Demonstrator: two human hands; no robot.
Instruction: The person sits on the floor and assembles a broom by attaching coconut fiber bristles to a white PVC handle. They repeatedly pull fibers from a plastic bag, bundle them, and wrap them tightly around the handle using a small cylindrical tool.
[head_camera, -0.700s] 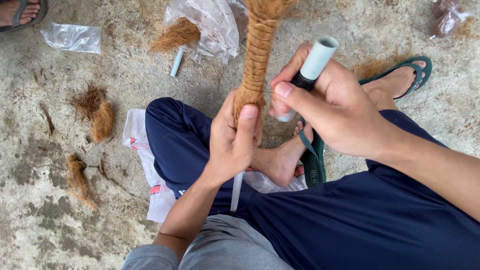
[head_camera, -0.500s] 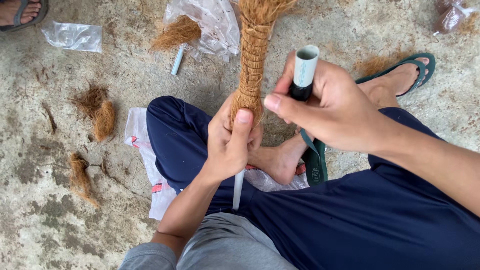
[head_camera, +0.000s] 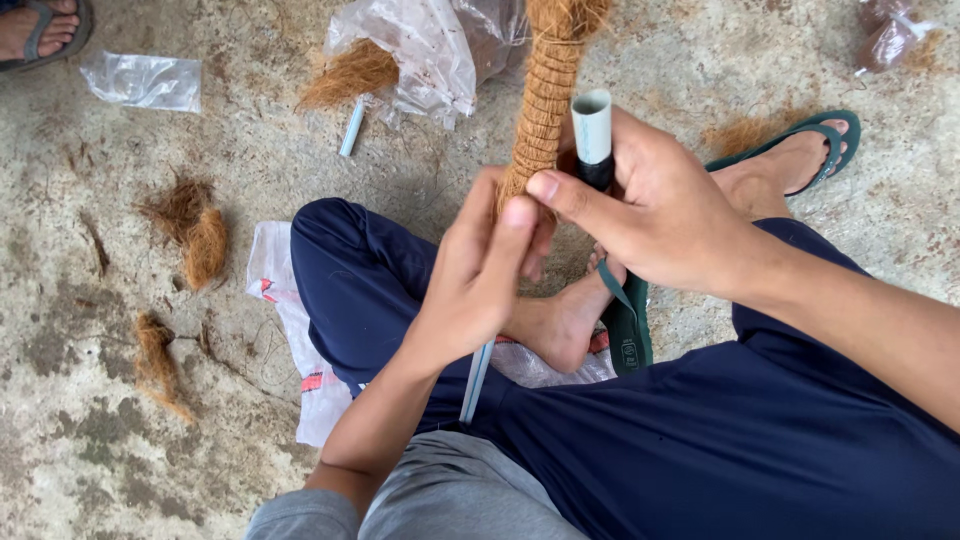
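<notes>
the left hand (head_camera: 480, 275) closes around the lower end of a coir-wrapped stick (head_camera: 545, 110), hiding where the wrap meets the pale rod (head_camera: 476, 380) below. the right hand (head_camera: 655, 215) grips a grey-capped tube (head_camera: 594, 135) beside it. a white printed sack (head_camera: 285, 320) lies on the floor under the legs. farther off, a clear bag (head_camera: 425, 55) half covers loose fibre, and the stick's top is cut off.

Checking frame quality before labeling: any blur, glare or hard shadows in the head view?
Head view: soft, even daylight, no hard shadows; left hand and right hand sharp, as is the coir-wrapped stick; mild glare on the plastic bag; no obvious motion blur; stick top is cropped by the frame edge.
</notes>
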